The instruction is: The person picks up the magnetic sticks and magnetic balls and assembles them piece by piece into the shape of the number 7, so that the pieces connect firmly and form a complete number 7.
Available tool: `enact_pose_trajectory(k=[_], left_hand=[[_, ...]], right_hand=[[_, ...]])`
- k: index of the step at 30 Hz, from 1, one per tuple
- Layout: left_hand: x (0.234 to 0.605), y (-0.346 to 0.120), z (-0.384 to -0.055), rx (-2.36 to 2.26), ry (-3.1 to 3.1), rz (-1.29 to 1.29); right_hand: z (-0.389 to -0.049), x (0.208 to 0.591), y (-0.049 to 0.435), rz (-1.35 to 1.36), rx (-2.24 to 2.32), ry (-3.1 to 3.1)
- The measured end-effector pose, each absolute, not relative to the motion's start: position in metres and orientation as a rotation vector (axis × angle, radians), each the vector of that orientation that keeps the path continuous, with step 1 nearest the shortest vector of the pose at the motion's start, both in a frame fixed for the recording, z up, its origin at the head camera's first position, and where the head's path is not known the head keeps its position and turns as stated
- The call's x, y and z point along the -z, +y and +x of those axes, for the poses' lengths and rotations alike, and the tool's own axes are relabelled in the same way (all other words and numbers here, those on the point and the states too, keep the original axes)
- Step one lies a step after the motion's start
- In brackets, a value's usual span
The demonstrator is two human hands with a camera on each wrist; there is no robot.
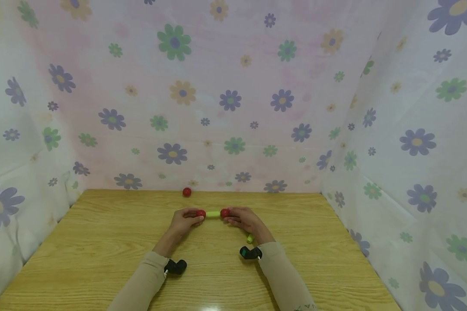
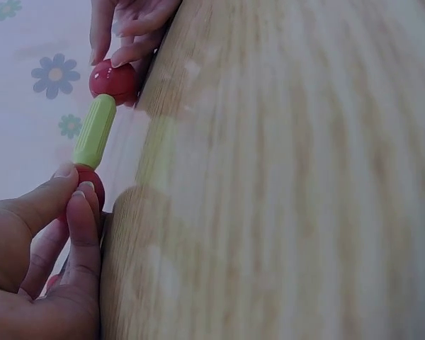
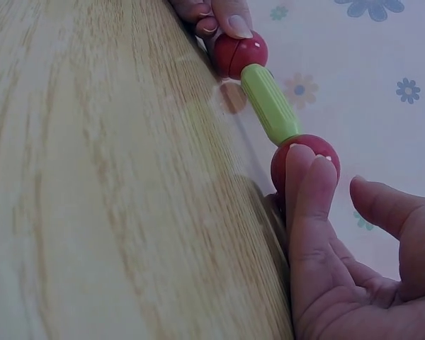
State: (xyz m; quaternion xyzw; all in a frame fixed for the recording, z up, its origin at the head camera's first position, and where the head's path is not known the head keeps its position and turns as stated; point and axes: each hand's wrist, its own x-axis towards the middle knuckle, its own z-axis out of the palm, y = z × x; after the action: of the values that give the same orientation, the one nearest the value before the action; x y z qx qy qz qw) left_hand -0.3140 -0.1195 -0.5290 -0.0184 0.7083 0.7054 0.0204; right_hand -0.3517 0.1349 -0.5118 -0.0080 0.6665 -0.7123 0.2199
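A lime-green ribbed toy rod (image 1: 213,214) lies between two red balls, one at each end, low over the table. My left hand (image 1: 184,221) pinches the left red ball (image 2: 93,185) between thumb and fingers. At the other end is the right red ball (image 3: 304,170). Straight fingers of my right hand (image 1: 247,219) touch that ball, while its thumb stands apart from it in the right wrist view. A second lime-green rod (image 1: 250,238) rests on the table beside my right wrist, partly hidden by it.
Another red ball (image 1: 187,192) sits at the table's far edge, close to the flowered cloth wall (image 1: 233,121). More flowered cloth hangs on the left and right sides of the wooden table (image 1: 101,242). Black wrist cameras (image 1: 176,267) are worn on both wrists.
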Motion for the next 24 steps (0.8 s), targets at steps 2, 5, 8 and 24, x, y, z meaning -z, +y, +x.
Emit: enact_pose_trajectory(k=[2,5,8,24], left_hand=[[0.529,-0.12,-0.314,-2.184,2.205,-0.074],[0.528,-0.12,-0.314,-2.192,2.193,-0.075],[0.526,-0.121,-0.313,-2.201,2.167,-0.062],[0.522,-0.118,-0.31,-2.138,2.253,-0.026]], right_hand=[[-0.351,0.512,0.135,-0.026,1.977,1.85],[-0.35,0.513,0.136,-0.043,1.98,1.86],[-0.35,0.513,0.137,-0.082,1.963,1.878],[-0.351,0.487,0.163,-0.258,1.781,2.237]])
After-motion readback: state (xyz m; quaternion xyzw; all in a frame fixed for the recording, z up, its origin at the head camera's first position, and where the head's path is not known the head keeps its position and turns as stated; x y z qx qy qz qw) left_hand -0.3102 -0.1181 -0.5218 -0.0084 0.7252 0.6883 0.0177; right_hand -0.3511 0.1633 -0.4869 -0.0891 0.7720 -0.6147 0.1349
